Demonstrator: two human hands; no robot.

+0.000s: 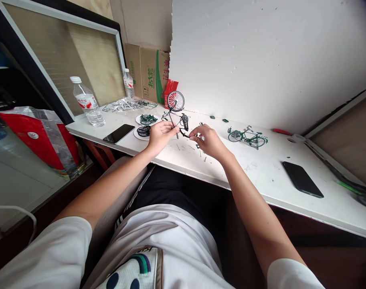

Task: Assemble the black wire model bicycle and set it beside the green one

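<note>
Between my hands a black model bicycle [177, 116] is held up on end above the white table, its one visible spoked wheel at the top. My left hand [162, 135] is closed on the lower part of its frame, fingers and thumb pinched together. With thumb and fingertips my right hand [208, 138] pinches a black curved part, which looks like a fender, at the low end of the bicycle. Whether that part is joined to the frame I cannot tell. Small loose pieces [205, 159] lie on the table beneath my hands.
A finished-looking green model bicycle [248, 137] stands at right, a black phone [302, 179] beyond it. At left are another phone [119, 133], plates holding green parts [148, 119] and black parts [143, 131], and water bottles [88, 102]. A cardboard box [148, 74] stands behind.
</note>
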